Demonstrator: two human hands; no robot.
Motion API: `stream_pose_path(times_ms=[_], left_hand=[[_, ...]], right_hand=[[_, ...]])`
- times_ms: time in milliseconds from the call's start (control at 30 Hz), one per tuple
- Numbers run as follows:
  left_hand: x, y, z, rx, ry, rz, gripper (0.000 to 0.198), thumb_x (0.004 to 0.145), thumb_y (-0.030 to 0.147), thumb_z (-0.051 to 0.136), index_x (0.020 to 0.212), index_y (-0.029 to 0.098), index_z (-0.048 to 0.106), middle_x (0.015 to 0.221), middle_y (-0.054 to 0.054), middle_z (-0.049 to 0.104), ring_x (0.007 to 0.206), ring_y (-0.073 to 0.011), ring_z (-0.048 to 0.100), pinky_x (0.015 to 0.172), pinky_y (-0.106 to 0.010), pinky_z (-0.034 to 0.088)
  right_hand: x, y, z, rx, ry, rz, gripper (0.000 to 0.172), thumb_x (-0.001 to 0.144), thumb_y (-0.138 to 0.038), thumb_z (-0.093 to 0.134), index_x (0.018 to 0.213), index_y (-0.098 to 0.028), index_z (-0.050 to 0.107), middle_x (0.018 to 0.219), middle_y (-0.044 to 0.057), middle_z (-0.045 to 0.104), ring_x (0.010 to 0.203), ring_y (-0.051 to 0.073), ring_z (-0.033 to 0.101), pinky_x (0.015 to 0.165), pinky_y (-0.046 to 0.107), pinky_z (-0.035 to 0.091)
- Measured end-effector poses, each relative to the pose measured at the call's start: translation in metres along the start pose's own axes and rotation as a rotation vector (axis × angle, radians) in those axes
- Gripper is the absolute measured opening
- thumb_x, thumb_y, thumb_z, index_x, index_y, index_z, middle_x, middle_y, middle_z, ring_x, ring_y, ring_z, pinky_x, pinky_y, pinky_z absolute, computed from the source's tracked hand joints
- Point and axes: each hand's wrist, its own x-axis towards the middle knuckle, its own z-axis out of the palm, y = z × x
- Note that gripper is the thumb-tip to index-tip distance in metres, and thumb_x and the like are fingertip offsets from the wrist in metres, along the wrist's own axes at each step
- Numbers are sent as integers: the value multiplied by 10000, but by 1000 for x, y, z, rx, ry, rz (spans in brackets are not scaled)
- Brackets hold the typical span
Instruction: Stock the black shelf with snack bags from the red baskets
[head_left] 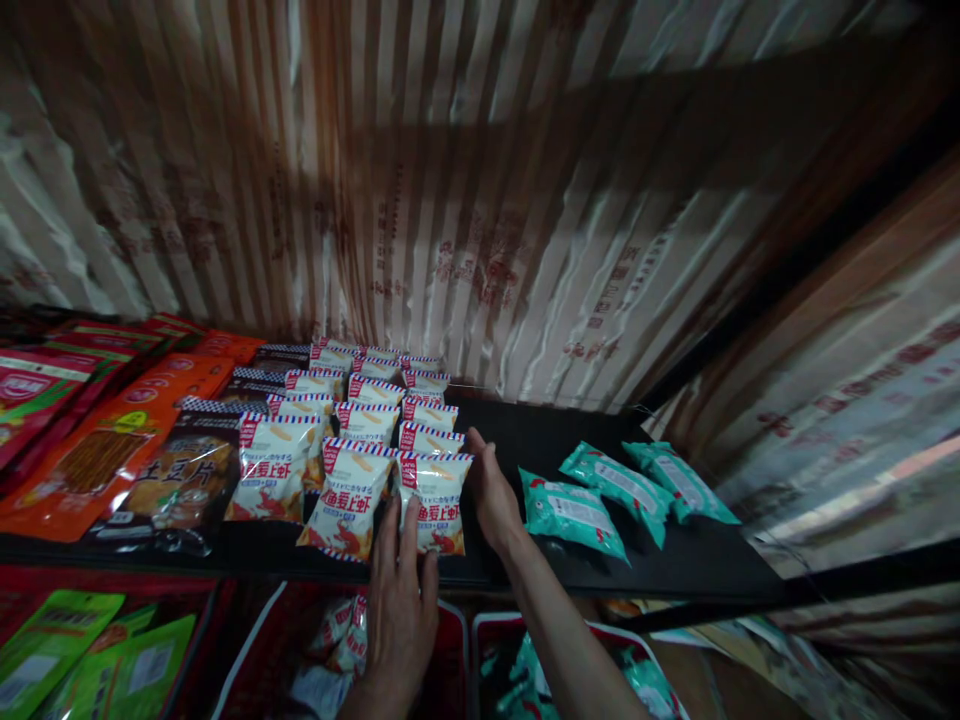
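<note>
My left hand (pixel 401 600) reaches up to the shelf's front edge, its outstretched fingers resting against the lower front of a white snack bag (pixel 435 495) with red print and a striped top. Along the right side of the bags stands my right hand (pixel 495 500), flat and open, its far fingertips partly hidden. Another white bag (pixel 346 490) leans just left of the first. Behind them, more such bags stand in rows reaching back. A further white bag (pixel 271 465) fronts the leftmost row. Neither hand is closed around anything.
Several teal packets (pixel 574 515) lie on the black shelf (pixel 495 570) to the right. Dark snack bags (pixel 176 470) and orange packets (pixel 112 450) fill the left. Below are baskets with teal packets, white packets and green bags (pixel 120 665). A printed curtain (pixel 465 200) hangs behind.
</note>
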Motion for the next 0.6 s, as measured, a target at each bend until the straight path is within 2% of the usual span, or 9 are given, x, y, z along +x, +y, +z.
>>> stream_pose_path(times_ms=[200,400,600], left_hand=[[0,-1,1,-17,-3,8,553,904,189,408,1436,253,273,1461,-112,358,1353,-237,338,1029,-436,412],[2,-1,-4,27,-8,36,552,901,181,414,1430,259,277,1439,-122,385,1340,-247,358,1006,-451,434],[1,-2,-3,22,11,48,575,897,176,423,1439,257,248,1442,-119,387,1354,-240,335,1016,-454,427]], right_hand=[[20,-3,12,-33,-147,59,599,818,-658,434,1291,-300,523,1231,6,638,1228,264,514,1023,447,394],[29,0,12,-133,-81,-54,575,821,-650,443,1245,-285,573,1250,4,626,1231,252,509,1048,418,368],[1,4,-5,-238,14,-184,608,872,-619,366,1310,-222,509,1335,64,553,1253,250,490,1044,453,382]])
